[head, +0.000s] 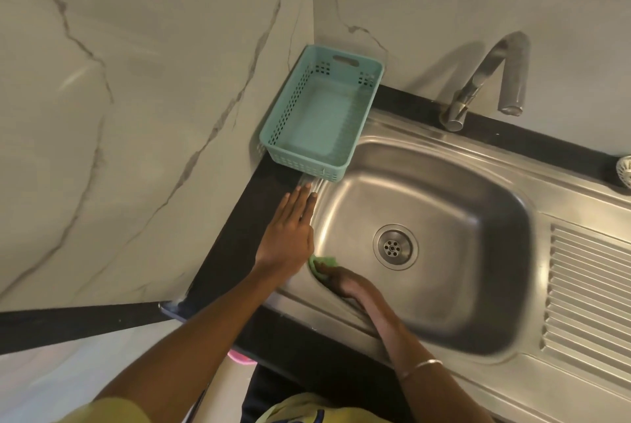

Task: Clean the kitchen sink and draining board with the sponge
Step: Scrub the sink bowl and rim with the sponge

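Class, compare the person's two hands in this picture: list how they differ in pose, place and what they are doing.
1. The left hand lies flat with straight fingers; the right hand curls round the green sponge.
2. The left hand rests on the sink's rim, up on top; the right hand reaches down inside the basin.
3. The left hand holds nothing; the right presses the sponge to the basin wall.
Both are bare.

One sink (454,214); one draining board (590,289); one tap (485,81); one basket (321,112); one sponge (322,262); two hands; perhaps one strainer (624,171).
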